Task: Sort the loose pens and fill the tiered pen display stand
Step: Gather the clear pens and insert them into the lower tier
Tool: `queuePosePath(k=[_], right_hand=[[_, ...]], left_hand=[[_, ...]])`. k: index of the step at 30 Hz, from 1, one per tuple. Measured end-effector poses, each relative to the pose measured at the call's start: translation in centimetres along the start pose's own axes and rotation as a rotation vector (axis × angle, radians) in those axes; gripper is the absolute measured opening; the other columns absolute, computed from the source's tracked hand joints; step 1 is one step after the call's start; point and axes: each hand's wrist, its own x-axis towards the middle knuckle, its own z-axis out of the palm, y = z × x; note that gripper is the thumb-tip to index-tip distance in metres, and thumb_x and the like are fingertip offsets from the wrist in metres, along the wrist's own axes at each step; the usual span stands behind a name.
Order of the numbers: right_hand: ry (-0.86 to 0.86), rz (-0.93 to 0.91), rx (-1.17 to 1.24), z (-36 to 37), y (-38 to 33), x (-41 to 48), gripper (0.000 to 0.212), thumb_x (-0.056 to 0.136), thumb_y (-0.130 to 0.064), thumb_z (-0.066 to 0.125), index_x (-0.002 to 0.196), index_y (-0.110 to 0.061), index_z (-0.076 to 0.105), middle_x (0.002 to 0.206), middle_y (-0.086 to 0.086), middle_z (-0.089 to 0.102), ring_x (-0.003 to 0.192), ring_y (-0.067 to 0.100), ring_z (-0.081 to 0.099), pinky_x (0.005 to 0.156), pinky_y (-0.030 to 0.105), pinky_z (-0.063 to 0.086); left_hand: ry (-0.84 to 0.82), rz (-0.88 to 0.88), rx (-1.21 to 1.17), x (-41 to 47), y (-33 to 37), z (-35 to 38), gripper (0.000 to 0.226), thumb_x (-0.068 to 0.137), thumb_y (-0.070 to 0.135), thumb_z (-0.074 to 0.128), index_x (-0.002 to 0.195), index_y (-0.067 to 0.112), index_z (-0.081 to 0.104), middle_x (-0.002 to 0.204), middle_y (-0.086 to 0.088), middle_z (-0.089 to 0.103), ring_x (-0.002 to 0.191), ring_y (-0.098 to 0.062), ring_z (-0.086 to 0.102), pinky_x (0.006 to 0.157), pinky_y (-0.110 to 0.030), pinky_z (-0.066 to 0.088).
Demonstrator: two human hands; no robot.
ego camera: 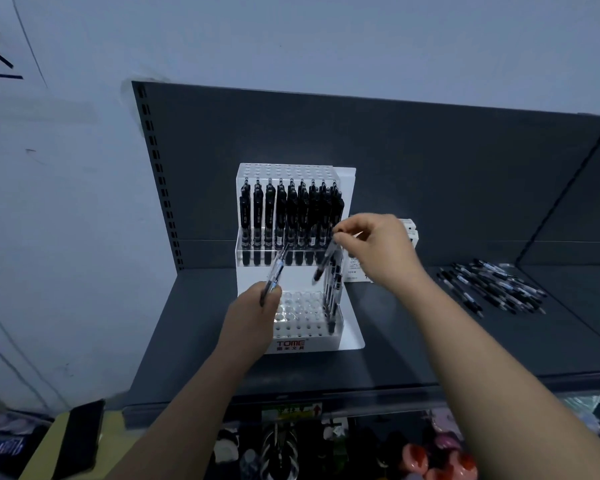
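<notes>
Pinching a pen (327, 258) by its top end, your right hand (374, 247) hangs it steeply, tip down and slanted left, above the lower tier (300, 311) of the stand (290, 342) — empty holes (291, 322) lie below, left of the one filled column (331, 299). Your left hand (253, 310) grips spare pens (277, 270) nearby; the upper tier (291, 216) is full, loose pens (492, 289) lie well right.

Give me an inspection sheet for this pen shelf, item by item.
Surface: dark grey shelf.
Job's things: tiered display stand, rear tier holding rows of black pens, lower tier mostly empty holes, few pens at its right edge; loose pens piled to the right.
Clutter: white boxes behind the right hand.
Hands: left hand grips a pen; right hand pinches another pen above the lower tier.
Cables: nothing seen.
Surroundings: pale wall; goods on the shelf below.
</notes>
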Motion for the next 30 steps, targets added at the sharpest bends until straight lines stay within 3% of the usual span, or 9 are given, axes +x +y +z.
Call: queuePosePath(k=[4, 9, 12, 18, 20, 24, 27, 30], right_hand=[[-0.11, -0.031, -0.234, 1.9, 0.4, 1.0, 0.01, 0.089, -0.014, 0.065, 0.089, -0.016, 0.075, 0.083, -0.002, 0.07, 0.056, 0.004, 0.052, 0.063, 0.023, 0.043], [-0.225, 0.027, -0.418, 3.1, 1.1, 1.8, 0.015, 0.087, -0.011, 0.063, 0.094, -0.019, 0.072, 0.091, 0.0, 0.072, 0.079, 0.02, 0.065, 0.076, 0.035, 0.055], [-0.244, 0.038, -0.488, 3.3, 1.4, 1.7, 0.014, 0.084, -0.008, 0.061, 0.088, -0.022, 0.064, 0.092, -0.001, 0.069, 0.089, 0.023, 0.064, 0.078, 0.034, 0.053], [-0.247, -0.016, -0.609, 3.7, 1.0, 1.9, 0.022, 0.088, -0.011, 0.059, 0.098, -0.023, 0.075, 0.101, -0.003, 0.073, 0.092, 0.02, 0.066, 0.077, 0.03, 0.052], [-0.265, -0.03, -0.639, 3.7, 1.0, 1.9, 0.022, 0.088, -0.013, 0.059, 0.099, -0.024, 0.075, 0.1, -0.002, 0.073, 0.091, 0.02, 0.066, 0.076, 0.029, 0.051], [-0.192, -0.038, -0.464, 3.1, 1.3, 1.7, 0.016, 0.089, -0.02, 0.063, 0.1, -0.021, 0.075, 0.099, -0.005, 0.073, 0.087, 0.012, 0.065, 0.076, 0.025, 0.051], [-0.203, -0.016, -0.148, 2.3, 0.6, 1.0, 0.013, 0.091, -0.024, 0.065, 0.093, -0.017, 0.076, 0.084, -0.007, 0.071, 0.061, -0.007, 0.057, 0.057, 0.008, 0.043], [-0.31, 0.054, 0.038, 2.2, 0.0, 0.3, 0.014, 0.086, -0.026, 0.072, 0.084, -0.013, 0.075, 0.068, -0.001, 0.065, 0.05, 0.002, 0.047, 0.048, 0.011, 0.039]], left_hand=[[-0.024, -0.074, -0.08, 0.2, -0.1, -0.2, 0.031, 0.1, 0.035, 0.042, 0.073, 0.021, 0.041, 0.064, 0.007, 0.045, 0.053, -0.005, 0.04, 0.05, -0.024, 0.029], [-0.01, -0.076, -0.092, 0.5, -0.4, -0.5, 0.029, 0.1, 0.033, 0.041, 0.081, 0.012, 0.043, 0.066, 0.003, 0.047, 0.055, -0.01, 0.039, 0.051, -0.026, 0.032], [0.007, -0.078, -0.101, 0.5, -0.3, -0.7, 0.029, 0.1, 0.033, 0.042, 0.08, 0.013, 0.043, 0.067, 0.003, 0.048, 0.055, -0.01, 0.041, 0.051, -0.025, 0.032], [-0.037, -0.102, -0.14, 0.9, -0.6, -0.5, 0.027, 0.101, 0.025, 0.041, 0.088, 0.005, 0.051, 0.071, 0.0, 0.053, 0.055, -0.011, 0.04, 0.051, -0.022, 0.034], [-0.059, -0.091, -0.151, 0.9, -0.7, -0.5, 0.023, 0.101, 0.024, 0.042, 0.09, 0.01, 0.056, 0.07, 0.005, 0.057, 0.055, -0.01, 0.046, 0.054, -0.025, 0.039], [-0.08, -0.025, -0.244, 0.7, -0.1, -0.4, 0.02, 0.1, 0.019, 0.047, 0.089, 0.012, 0.063, 0.077, 0.004, 0.066, 0.061, -0.008, 0.058, 0.064, -0.031, 0.053], [-0.062, 0.026, -0.289, 0.6, 0.7, 0.0, 0.019, 0.098, 0.016, 0.05, 0.088, 0.013, 0.066, 0.077, 0.007, 0.068, 0.06, -0.004, 0.06, 0.061, -0.024, 0.053], [-0.068, 0.063, -0.302, 0.5, 1.4, 0.4, 0.019, 0.098, 0.017, 0.051, 0.089, 0.013, 0.068, 0.068, 0.013, 0.066, 0.058, 0.0, 0.058, 0.058, -0.017, 0.048]])
